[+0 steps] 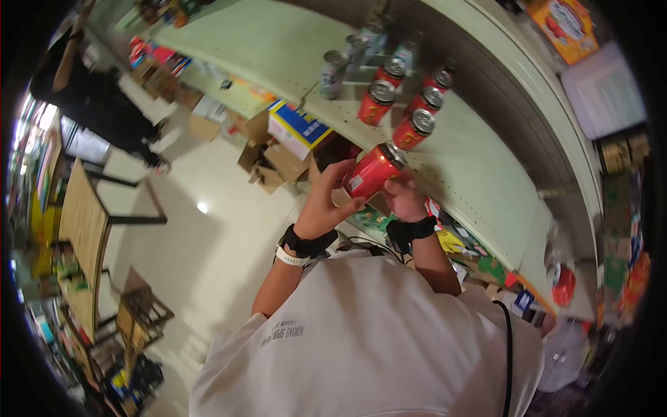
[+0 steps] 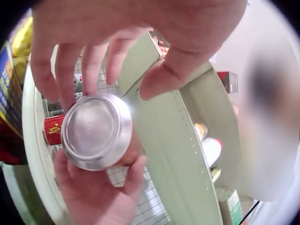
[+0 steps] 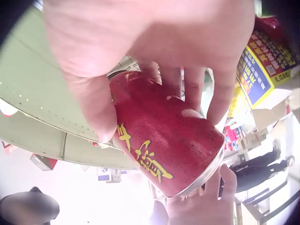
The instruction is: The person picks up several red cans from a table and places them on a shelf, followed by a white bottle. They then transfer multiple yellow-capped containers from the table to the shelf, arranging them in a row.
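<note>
In front of the shelf edge, a red drink can (image 1: pixel 375 170) with yellow characters and silver ends is held tilted. My right hand (image 1: pixel 405 198) grips it; in the right wrist view the thumb lies along one side and the fingers (image 3: pixel 194 89) reach behind it. My left hand (image 1: pixel 323 201) is at the can's other side. Seen from the left wrist, its fingers are spread near the silver can bottom (image 2: pixel 93 133), with the thumb standing away from the can. Several matching red cans (image 1: pixel 414 128) stand upright in rows on the pale green shelf (image 1: pixel 479 187).
Pale cans (image 1: pixel 333 73) stand left of the red ones. Below the shelf are cardboard boxes (image 1: pixel 285 161) and a blue and yellow box (image 1: pixel 300 126). A wooden table (image 1: pixel 83 236) and a wooden stool (image 1: pixel 139 313) stand at left. Another person (image 1: pixel 97 97) is at upper left.
</note>
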Action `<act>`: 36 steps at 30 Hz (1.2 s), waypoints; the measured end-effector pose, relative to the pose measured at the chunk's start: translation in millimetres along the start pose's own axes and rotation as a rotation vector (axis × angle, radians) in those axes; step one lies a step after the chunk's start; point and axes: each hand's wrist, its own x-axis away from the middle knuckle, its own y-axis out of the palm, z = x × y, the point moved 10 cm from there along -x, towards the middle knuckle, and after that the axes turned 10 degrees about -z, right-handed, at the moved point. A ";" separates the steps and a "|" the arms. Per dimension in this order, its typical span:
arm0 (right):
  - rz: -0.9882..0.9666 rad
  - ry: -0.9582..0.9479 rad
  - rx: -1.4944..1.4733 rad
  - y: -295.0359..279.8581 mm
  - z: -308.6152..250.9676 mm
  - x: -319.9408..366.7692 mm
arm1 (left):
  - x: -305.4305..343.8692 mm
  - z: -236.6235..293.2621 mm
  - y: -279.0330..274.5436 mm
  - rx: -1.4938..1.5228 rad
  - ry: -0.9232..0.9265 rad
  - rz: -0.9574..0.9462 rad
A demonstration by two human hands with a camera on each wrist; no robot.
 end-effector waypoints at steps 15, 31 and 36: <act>0.598 -0.139 0.485 -56.0 -74.1 116.5 | -88.8 -23.7 132.8 -0.043 0.169 -0.486; 0.525 -0.182 0.814 -155.4 -151.2 94.1 | -199.2 -31.6 202.6 -0.447 0.126 -0.359; 0.483 -0.187 0.922 -185.3 -167.4 79.1 | -227.8 -41.7 211.8 -0.534 0.210 -0.229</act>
